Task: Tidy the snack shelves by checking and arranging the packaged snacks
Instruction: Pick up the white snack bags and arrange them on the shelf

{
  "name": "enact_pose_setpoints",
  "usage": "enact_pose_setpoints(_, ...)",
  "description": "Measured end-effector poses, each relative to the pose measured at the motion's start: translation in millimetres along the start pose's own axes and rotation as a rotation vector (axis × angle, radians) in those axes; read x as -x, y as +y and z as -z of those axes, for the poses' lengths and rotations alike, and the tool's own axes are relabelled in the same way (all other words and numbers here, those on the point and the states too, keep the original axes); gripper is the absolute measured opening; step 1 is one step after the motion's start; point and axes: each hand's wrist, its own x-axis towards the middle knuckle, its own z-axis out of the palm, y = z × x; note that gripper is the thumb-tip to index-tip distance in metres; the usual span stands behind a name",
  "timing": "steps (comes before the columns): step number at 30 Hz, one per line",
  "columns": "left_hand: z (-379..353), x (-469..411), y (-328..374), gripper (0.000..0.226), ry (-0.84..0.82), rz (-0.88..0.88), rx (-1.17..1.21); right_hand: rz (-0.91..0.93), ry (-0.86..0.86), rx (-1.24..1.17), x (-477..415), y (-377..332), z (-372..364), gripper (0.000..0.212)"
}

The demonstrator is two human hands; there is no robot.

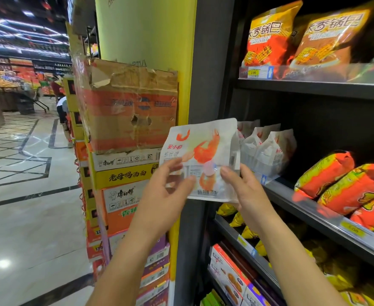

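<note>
Snack bag (203, 151), white with a shrimp print, is held up in mid-air just off the left end of the middle shelf (296, 196), printed face toward the person. Upright, slightly tilted. It touches nothing but the hands.

Left hand (170, 186) pinches the lower left corner, fingertips on the front panel. Right hand (245, 191) grips the lower right edge, thumb on the front, other fingers hidden behind the bag. Both clamp low, which leaves the print and label area readable. My guess is this is the check step, before shelving.

Matching bags (265, 151) stand in a short row at the near-left end of that shelf, just right of the held one and behind it. That is the likely slot for it. The row's front spot looks reachable with a short push to the right.

Further right on the same shelf, red and yellow bags (340, 186) lie leaning on each other. Top shelf (314, 85) carries orange bags (270, 34) behind a price tag (259, 72). Below: yellow packs (237, 219), then boxes (228, 274).

Left of the shelving, stacked cartons (128, 107) sit against a yellow pillar (148, 29), well clear of the hands.

Risk: soft pouch, a two-corner grip may crease it.
</note>
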Motion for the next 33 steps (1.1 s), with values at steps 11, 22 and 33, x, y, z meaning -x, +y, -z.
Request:
enact_pose_setpoints(11, -17.2, 9.4, -3.8, 0.101, 0.028, 0.1, 0.006, 0.192, -0.147, 0.255, 18.5, 15.0, -22.6, 0.042)
enact_pose_setpoints(22, 2.4, 8.4, -11.6, 0.073, 0.167, 0.046, 0.09, 0.279, -0.024, 0.373, 6.7, 18.8, -12.5, 0.033)
enact_pose_setpoints(33, 43.1, -4.1, -13.2, 0.082, -0.097, 0.252, 0.699, -0.216, -0.228, -0.206, -11.1, -10.4, 26.6, 0.041)
